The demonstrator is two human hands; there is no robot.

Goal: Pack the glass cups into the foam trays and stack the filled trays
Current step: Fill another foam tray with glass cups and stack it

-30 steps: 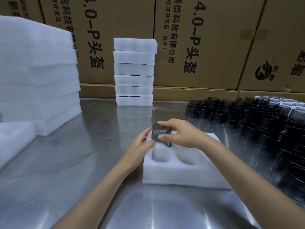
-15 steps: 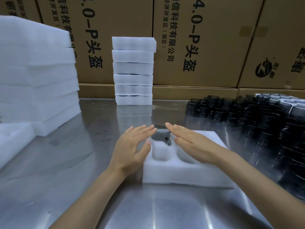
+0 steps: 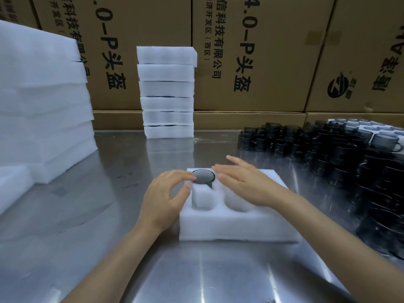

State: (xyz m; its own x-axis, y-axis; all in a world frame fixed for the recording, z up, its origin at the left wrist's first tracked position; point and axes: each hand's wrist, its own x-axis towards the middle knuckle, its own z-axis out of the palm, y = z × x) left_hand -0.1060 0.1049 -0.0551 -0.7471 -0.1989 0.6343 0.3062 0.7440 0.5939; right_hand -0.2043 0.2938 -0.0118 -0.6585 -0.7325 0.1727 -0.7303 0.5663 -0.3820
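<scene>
A white foam tray (image 3: 236, 226) lies on the steel table in front of me. One dark glass cup (image 3: 203, 176) sits sunk in its far left pocket, only the rim showing. Two near pockets are hollow. My left hand (image 3: 166, 195) is at the tray's left edge, fingertips touching the cup's rim, fingers loosely bent. My right hand (image 3: 242, 182) hovers flat over the tray's far right part, fingers straight, holding nothing. Many dark glass cups (image 3: 341, 156) stand crowded on the right side of the table.
A stack of several filled foam trays (image 3: 167, 92) stands at the back centre. Big foam slabs (image 3: 41, 106) are piled at the left, with another foam piece (image 3: 11, 184) in front. Cardboard boxes (image 3: 258, 53) wall off the back. Bare steel tabletop (image 3: 98, 215) lies near me.
The right hand let go of the cup after setting it into the far left pocket. The cup now sits deeper in the foam, and both hands have flattened beside it.
</scene>
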